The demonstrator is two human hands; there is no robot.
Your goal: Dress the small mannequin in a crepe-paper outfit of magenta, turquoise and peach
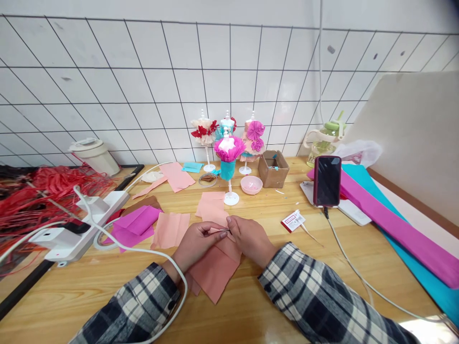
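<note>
My left hand [197, 242] and my right hand [251, 237] meet over the front middle of the table, both closed in a pinch. Between their fingertips is a thin, greyish, wire-like piece [224, 231], too small to make out fully. Directly below lie dusky pink crepe paper sheets [215, 273], partly covered by my hands. Just beyond them is a lighter peach paper piece [211, 203]. A small dress-form stand [228, 169] with a magenta ruffle and turquoise wrap stands upright behind my hands.
More decorated dress forms [254, 138] stand near the tiled wall, by a cardboard box [274, 169] and a pink bowl [251, 185]. Magenta paper [134, 225] and a white power strip [89, 222] lie left. A white cable crosses my left forearm. Rightward are a phone [327, 181] and paper rolls [401, 229].
</note>
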